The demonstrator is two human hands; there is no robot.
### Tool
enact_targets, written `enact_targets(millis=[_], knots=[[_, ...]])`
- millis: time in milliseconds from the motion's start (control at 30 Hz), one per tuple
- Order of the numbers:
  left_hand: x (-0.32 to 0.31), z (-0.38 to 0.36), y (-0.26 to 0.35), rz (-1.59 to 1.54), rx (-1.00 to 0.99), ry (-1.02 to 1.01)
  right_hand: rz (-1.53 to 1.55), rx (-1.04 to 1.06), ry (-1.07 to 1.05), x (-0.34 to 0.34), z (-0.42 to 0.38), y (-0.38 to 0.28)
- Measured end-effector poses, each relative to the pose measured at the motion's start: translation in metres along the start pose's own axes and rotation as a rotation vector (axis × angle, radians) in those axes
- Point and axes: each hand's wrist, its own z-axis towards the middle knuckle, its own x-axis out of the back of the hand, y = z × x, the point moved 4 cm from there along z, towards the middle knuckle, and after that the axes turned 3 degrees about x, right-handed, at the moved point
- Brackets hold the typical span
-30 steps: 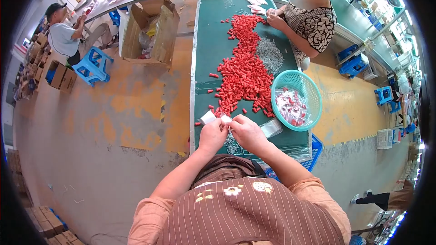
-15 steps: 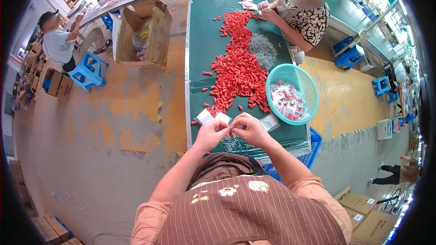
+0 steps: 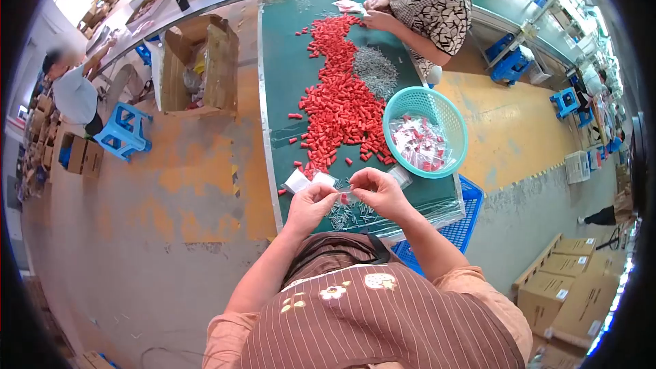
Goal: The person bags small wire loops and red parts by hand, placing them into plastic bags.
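The left hand (image 3: 311, 203) and the right hand (image 3: 372, 190) are close together, just over the near end of the green table (image 3: 283, 89). Between them is a small clear bag (image 3: 344, 193). The fingers of both hands are pinched together on it, one hand at each side. The bag looks very light, thin and soft, so it would bend and crinkle easily, and it may be a bit slippery. The best place to hold it is at the top edges, near its mouth, as both hands seem to be doing. What is in the bag is too small to make out. Under the hands lies a little heap of screws (image 3: 352, 213), and beside the left hand are some more flat bags (image 3: 298, 180). A long pile of red plugs (image 3: 338, 99) runs up the middle of the table, with a grey pile of screws next to it. A teal basket (image 3: 451, 117) sits to the right, near the right hand, with filled bags in it. At the far end a person (image 3: 427, 7) works with their own hands. The near edge of the table is hidden by the arms.
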Motion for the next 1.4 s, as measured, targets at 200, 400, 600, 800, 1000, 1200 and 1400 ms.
enact_targets(millis=[200,400,600,800,1000,1200,1400], knots=[[-0.005,-0.003,0.008,0.164,-0.035,0.102,0.067,0.038,0.091,0.000,-0.004,0.002],[-0.035,-0.004,0.037,0.245,-0.147,-0.032,-0.130,0.129,0.160,0.007,-0.031,-0.032],[-0.032,0.015,0.017,0.340,-0.193,-0.198,-0.231,0.199,0.318,0.011,-0.059,-0.026],[-0.045,-0.012,0.031,0.564,-0.267,-0.325,-0.135,0.085,0.482,-0.014,-0.096,-0.012],[-0.047,-0.024,0.024,0.519,-0.254,-0.522,-0.082,0.145,0.642,-0.037,-0.128,-0.012],[-0.052,-0.033,0.015,0.450,-0.301,-0.699,-0.133,0.101,0.682,-0.054,-0.151,-0.020],[-0.048,-0.029,0.007,0.617,-0.270,-0.656,-0.126,0.158,0.771,-0.062,-0.161,-0.021]])
